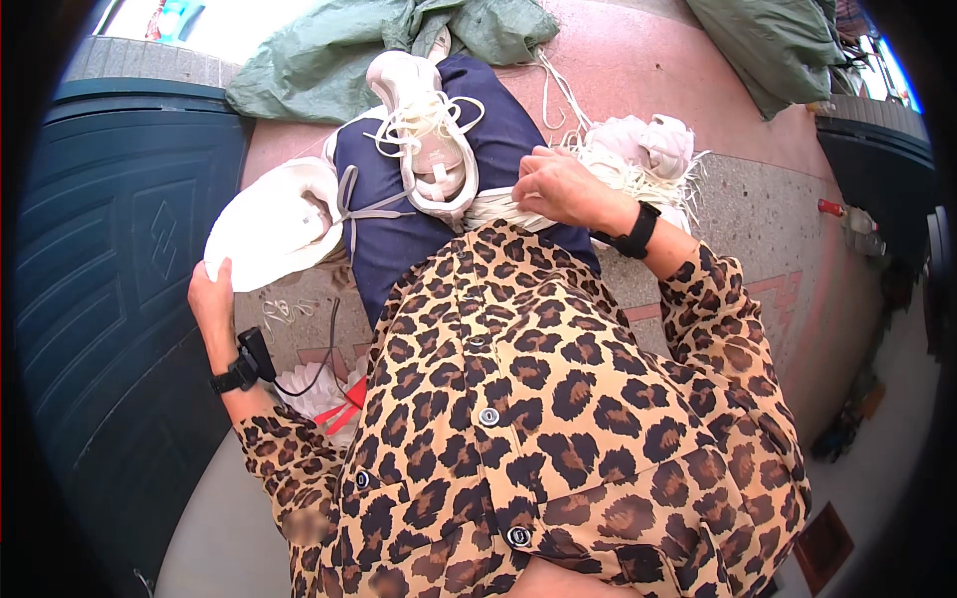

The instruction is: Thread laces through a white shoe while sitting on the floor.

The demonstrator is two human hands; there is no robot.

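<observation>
My left hand is closed on the lower edge of a smooth white shoe, held out beside my left knee. Pale grey laces hang in a loose bow at its inner side. Across my lap lies a bundle of cream shoelaces. The fingers of my right hand are pinched together at this bundle; the fingertips are partly hidden. Between my thighs rests a pale shoe, its heel toward me and its cream laces loosely tangled on top.
A heap of white laces and pale shoes lies right of my legs. Green sacks stand ahead, another green sack at far right. Dark blue panelled doors flank the left. Small loose strands and a red strip lie below.
</observation>
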